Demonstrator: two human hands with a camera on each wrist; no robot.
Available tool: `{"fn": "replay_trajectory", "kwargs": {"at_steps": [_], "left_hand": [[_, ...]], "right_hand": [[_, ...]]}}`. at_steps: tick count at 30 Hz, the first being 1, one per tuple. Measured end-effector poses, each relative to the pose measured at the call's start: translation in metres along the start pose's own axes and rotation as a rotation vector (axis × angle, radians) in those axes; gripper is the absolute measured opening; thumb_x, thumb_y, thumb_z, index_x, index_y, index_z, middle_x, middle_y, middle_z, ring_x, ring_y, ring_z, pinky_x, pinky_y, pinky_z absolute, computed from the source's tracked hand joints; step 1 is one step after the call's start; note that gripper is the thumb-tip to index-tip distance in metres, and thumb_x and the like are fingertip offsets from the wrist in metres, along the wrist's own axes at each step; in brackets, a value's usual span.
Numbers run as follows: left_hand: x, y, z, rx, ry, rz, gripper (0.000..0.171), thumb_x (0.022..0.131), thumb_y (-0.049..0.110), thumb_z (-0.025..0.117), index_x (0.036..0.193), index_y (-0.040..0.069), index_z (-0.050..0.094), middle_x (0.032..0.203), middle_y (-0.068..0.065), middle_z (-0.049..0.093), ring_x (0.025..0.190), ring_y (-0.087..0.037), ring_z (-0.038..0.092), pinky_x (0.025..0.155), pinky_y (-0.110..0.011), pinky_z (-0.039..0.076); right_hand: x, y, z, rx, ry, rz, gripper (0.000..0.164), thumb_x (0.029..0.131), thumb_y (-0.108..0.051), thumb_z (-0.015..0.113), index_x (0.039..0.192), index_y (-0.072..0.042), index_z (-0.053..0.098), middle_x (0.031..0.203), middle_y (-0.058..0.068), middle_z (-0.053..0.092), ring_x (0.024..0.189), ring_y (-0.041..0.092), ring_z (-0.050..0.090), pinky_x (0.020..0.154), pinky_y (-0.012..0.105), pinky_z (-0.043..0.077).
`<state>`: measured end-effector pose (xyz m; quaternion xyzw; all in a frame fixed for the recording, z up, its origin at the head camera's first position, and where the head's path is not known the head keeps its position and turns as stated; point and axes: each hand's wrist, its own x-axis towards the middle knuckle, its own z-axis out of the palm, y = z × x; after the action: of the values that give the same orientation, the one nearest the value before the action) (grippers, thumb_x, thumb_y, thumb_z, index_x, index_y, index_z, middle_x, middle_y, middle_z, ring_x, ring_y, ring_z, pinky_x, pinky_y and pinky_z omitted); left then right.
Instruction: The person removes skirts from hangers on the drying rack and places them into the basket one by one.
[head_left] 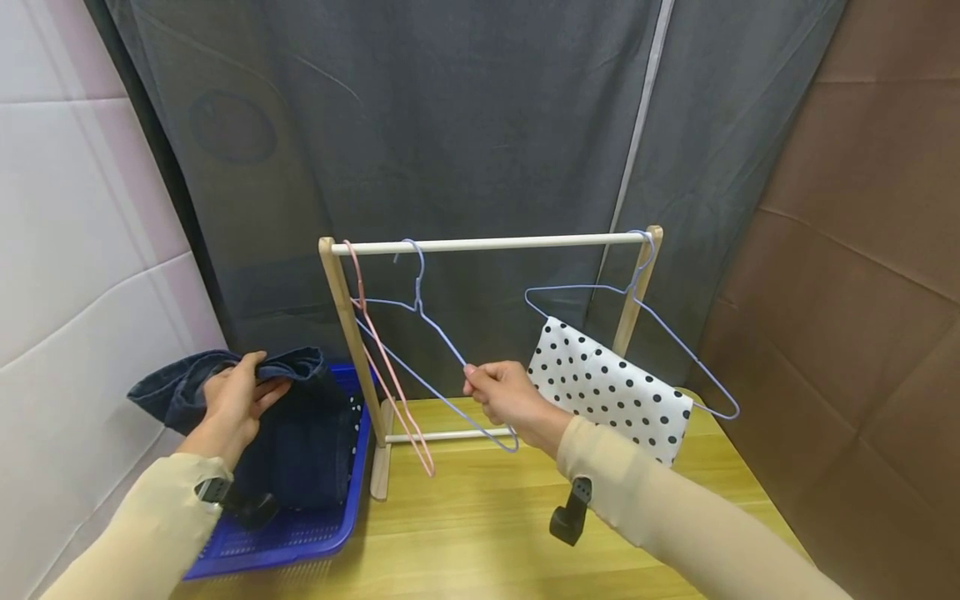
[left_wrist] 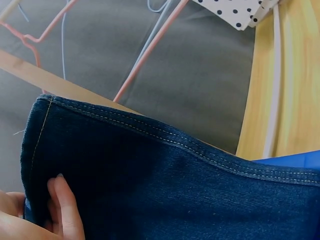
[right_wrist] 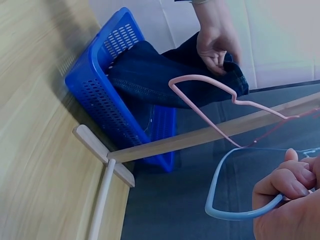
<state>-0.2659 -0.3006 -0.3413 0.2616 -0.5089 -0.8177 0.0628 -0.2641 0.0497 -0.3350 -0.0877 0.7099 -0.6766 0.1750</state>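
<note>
My left hand [head_left: 238,402] grips one end of dark blue jeans [head_left: 300,450], lifting that end above a blue plastic basket [head_left: 341,533]. The rest of the denim hangs down into the basket. Stitching along the hem and side seam shows in the left wrist view. With my right hand [head_left: 513,400] I pinch the sloping arm of a blue hanger [head_left: 442,333], whose hook is over the rack's top bar [head_left: 495,244]. Beside it on the left hangs a bare pink hanger [head_left: 390,375].
A small wooden rack stands on the wood-grain table [head_left: 450,525], its left post [head_left: 352,333] close to the basket. At its right end another blue hanger [head_left: 682,342] carries a white cloth with black dots [head_left: 607,383]. More dotted fabric [head_left: 356,417] peeks out inside the basket.
</note>
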Motion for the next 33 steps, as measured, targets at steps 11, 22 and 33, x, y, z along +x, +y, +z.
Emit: {"fn": "replay_trajectory", "kwargs": {"at_steps": [11,22,33], "left_hand": [[0.006,0.000,0.002,-0.026,-0.007,-0.014,0.022,0.093,0.020,0.058,0.104,0.012,0.040,0.064,0.003,0.066,0.055,-0.013,0.070,0.056,-0.029,0.061],[0.015,-0.003,0.000,-0.012,-0.018,-0.028,0.021,0.096,0.023,0.053,0.110,0.014,0.041,0.064,0.003,0.068,0.057,-0.014,0.071,0.057,-0.030,0.061],[0.021,-0.004,0.001,-0.042,-0.013,-0.072,0.018,0.097,0.025,0.049,0.110,0.016,0.040,0.060,0.001,0.069,0.056,-0.015,0.071,0.057,-0.030,0.061]], "right_hand": [[0.002,-0.002,0.003,-0.018,0.008,0.000,0.032,0.102,-0.023,0.048,0.079,-0.002,0.056,0.054,-0.006,0.037,0.043,0.004,0.026,0.041,0.017,0.020],[0.003,-0.004,0.009,-0.032,0.029,0.009,0.031,0.102,-0.022,0.048,0.086,0.003,0.058,0.056,-0.006,0.040,0.044,0.004,0.027,0.042,0.016,0.021],[0.004,-0.003,0.016,-0.040,0.015,-0.010,0.030,0.101,-0.020,0.049,0.092,0.006,0.060,0.057,-0.006,0.040,0.045,0.004,0.028,0.041,0.016,0.022]]}}
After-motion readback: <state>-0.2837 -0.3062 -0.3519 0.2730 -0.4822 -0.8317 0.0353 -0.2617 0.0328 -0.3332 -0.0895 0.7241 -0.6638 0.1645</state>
